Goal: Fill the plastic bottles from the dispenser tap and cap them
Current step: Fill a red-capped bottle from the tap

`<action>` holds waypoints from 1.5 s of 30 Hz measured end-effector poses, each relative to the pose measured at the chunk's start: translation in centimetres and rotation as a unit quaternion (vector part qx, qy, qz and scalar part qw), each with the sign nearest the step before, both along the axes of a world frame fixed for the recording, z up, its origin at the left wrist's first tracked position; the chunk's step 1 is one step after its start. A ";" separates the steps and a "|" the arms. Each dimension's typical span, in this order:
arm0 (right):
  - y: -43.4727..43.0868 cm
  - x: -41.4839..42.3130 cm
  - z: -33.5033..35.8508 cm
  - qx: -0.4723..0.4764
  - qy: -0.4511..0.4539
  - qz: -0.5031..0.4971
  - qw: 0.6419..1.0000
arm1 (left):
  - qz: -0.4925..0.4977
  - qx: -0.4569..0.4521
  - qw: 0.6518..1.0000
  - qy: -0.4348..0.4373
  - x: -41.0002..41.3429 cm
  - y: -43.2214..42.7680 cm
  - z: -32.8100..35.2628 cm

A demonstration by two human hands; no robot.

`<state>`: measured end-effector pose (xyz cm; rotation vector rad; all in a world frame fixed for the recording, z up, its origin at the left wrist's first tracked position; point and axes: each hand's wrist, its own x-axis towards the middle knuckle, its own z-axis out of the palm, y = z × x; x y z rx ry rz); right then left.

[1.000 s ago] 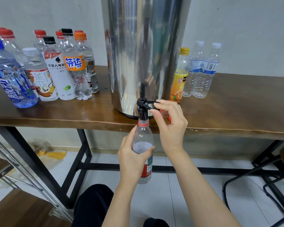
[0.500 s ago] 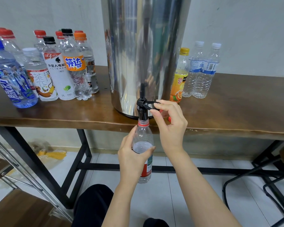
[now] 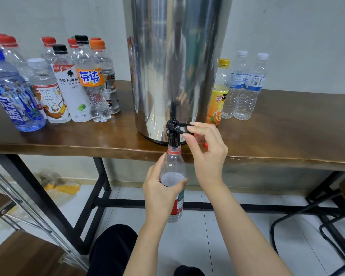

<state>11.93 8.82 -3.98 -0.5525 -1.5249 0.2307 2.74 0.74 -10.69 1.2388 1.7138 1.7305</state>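
Head view gives us almost no change over the last second: nearest, our left hand (image 3: 159, 194) still wraps the plastic bottle (image 3: 174, 164), its mouth held up against the black tap (image 3: 172, 134), the water line level with our thumb as before. Just behind, our right hand (image 3: 207, 154) keeps pinching the tap lever (image 3: 182, 126), so we judge that filling is slow or nearly done. Beyond these, the steel dispenser (image 3: 175, 66) and the capped bottles (image 3: 68, 86) stand on the worktop (image 3: 287, 136).

芬达 on orange bottle label (image 3: 90, 77)
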 end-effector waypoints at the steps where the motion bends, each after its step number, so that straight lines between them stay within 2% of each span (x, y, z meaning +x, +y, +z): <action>1: 0.0 0.0 0.0 0.001 0.000 0.000 1.000 | -0.001 0.001 1.000 -0.001 0.0 0.0 0.0; 45: -0.1 0.0 0.0 -0.002 0.000 0.010 1.000 | 0.007 0.008 1.000 0.018 0.0 -0.2 -0.2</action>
